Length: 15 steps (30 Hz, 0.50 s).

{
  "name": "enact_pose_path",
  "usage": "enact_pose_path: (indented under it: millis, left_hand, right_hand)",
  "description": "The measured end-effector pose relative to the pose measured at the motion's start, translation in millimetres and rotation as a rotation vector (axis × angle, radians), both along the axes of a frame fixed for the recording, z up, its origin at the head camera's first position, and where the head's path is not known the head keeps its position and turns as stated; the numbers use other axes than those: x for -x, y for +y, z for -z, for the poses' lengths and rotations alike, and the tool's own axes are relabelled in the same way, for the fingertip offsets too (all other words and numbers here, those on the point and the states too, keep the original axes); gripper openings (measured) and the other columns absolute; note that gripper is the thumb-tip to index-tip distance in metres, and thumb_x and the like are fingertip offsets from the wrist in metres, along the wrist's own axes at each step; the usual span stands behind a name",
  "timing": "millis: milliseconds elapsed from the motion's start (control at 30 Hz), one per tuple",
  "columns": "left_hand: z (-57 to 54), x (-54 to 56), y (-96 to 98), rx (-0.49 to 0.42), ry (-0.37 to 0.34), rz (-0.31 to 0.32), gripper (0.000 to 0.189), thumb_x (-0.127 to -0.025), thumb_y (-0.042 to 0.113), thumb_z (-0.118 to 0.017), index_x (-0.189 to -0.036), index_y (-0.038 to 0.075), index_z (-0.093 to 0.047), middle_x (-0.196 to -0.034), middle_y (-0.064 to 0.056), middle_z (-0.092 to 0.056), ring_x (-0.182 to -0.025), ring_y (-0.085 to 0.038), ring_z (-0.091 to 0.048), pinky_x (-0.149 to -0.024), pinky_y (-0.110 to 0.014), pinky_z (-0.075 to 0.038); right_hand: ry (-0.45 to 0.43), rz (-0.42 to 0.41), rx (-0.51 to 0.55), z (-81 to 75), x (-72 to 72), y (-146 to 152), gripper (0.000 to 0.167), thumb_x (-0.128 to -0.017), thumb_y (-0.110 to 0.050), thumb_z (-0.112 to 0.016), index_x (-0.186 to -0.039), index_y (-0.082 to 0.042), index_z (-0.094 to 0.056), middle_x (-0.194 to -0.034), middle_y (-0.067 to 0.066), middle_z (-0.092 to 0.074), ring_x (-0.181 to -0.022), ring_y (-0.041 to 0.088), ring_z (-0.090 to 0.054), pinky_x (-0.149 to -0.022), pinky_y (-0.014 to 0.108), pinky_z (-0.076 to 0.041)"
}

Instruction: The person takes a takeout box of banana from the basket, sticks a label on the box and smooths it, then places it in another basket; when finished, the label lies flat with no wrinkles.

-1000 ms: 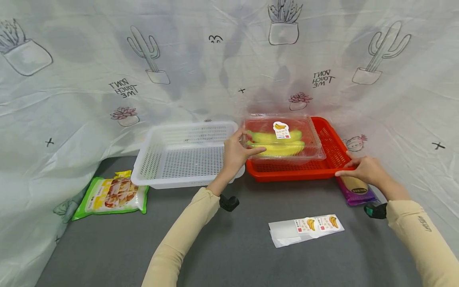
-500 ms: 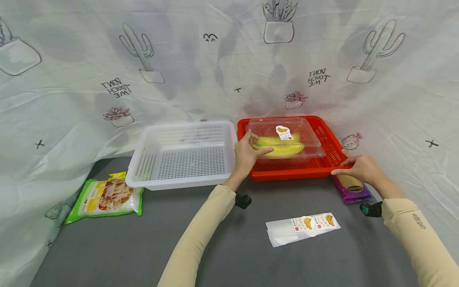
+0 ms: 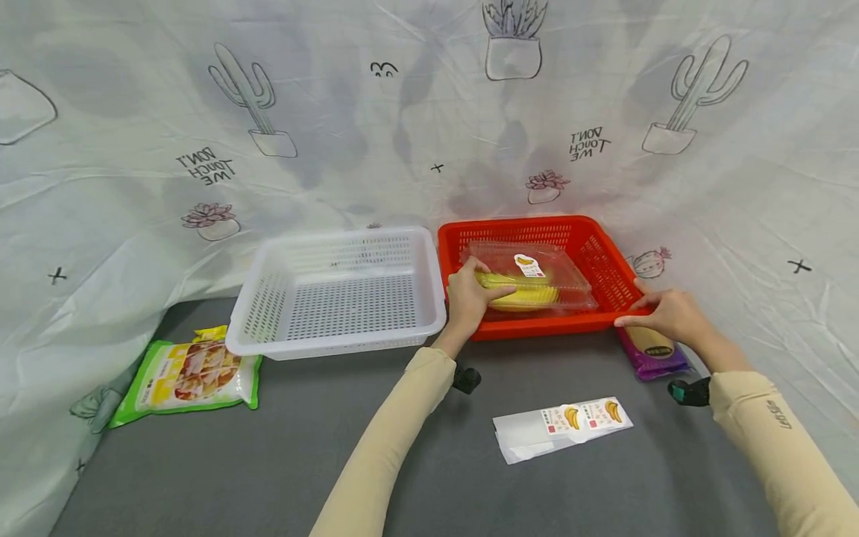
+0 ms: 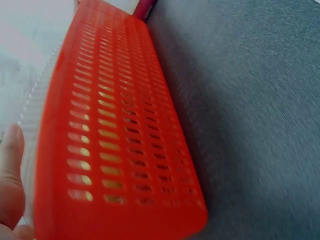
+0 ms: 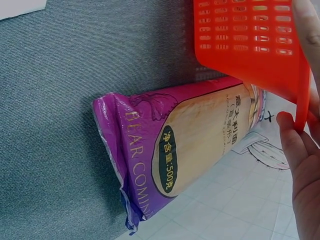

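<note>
A clear plastic box (image 3: 567, 282) with yellow bananas (image 3: 526, 298) inside and a banana sticker on its lid sits in the red basket (image 3: 543, 326) in the head view. My left hand (image 3: 467, 298) holds the box by its left end, thumb at the front and fingers towards the back. The left wrist view shows only part of this hand beyond the red wall. At the basket's front right corner, my right hand (image 3: 676, 319) pinches the rim. Beside that corner lies a purple pasta packet (image 5: 185, 140), partly hidden by the basket in the right wrist view.
Left of the red basket stands a white perforated basket (image 3: 335, 347). A green and yellow food bag (image 3: 188, 377) lies at the far left. A strip of banana stickers (image 3: 564, 429) is on the grey table (image 3: 282, 462). A printed curtain (image 3: 335, 112) hangs behind.
My left hand has moved right and lowered the banana box from above the red basket down into it. My right hand keeps its grip on the rim. The head view has shifted slightly.
</note>
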<state>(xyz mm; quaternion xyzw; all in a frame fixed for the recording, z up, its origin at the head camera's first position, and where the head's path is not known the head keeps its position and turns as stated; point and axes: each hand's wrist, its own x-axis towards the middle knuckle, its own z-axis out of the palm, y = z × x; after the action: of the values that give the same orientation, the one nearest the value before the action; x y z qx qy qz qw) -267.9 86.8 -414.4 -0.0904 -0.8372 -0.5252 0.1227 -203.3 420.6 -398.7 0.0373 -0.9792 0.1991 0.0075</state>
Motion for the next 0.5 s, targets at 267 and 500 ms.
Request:
enact_pose_path:
  millis: [267,500]
  left_hand:
    - [0.3,0.4,10.5,0.049,-0.187,0.005,0.064,-0.067,0.021,-0.089,-0.123,0.001,-0.065,-0.125,-0.013,-0.062,-0.114,-0.031,-0.057,-0.093,-0.037,-0.048]
    - [-4.1,2.2,9.1,0.054,-0.364,0.074,0.07,-0.067,0.003,-0.086,-0.13,0.003,-0.055,-0.141,-0.011,-0.044,-0.135,-0.034,-0.033,-0.105,-0.039,-0.036]
  right_hand:
    - [0.044,0.0,0.01,2.5,0.8,-1.2,0.06,-0.07,-0.044,-0.084,-0.095,0.009,-0.072,-0.135,0.029,-0.044,-0.049,0.016,-0.029,-0.041,0.025,-0.028]
    - [0.051,0.029,0.013,5.0,0.1,-0.3,0.063,-0.07,-0.043,-0.084,-0.098,0.011,-0.071,-0.123,0.033,-0.055,-0.06,0.021,-0.041,-0.042,0.026,-0.032]
